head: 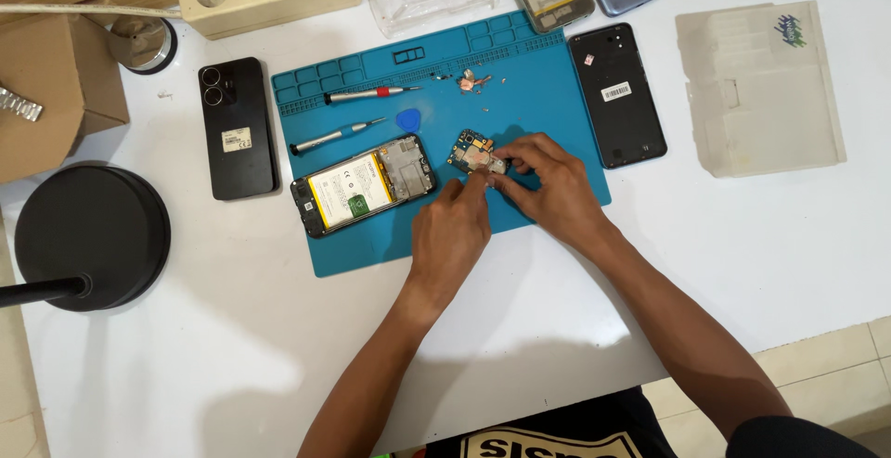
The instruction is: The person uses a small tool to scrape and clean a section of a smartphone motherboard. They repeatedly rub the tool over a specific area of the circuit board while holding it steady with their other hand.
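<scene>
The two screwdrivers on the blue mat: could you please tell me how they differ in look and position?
The red-banded screwdriver has a red collar, while the blue-banded screwdriver has a blue one. The red-banded one lies farther from the person, nearly level below the mat's tray compartments; the blue-banded one lies nearer, tilted, just above the opened phone. Both are slim, silver-handled, tips pointing right, and untouched by either hand.

Bright overhead light, sharp focus, soft shadows.

The mat looks matt blue rubber on a smooth white bench. The board shows bare metal shields; the phone back is glossy black, probably plastic.
</scene>
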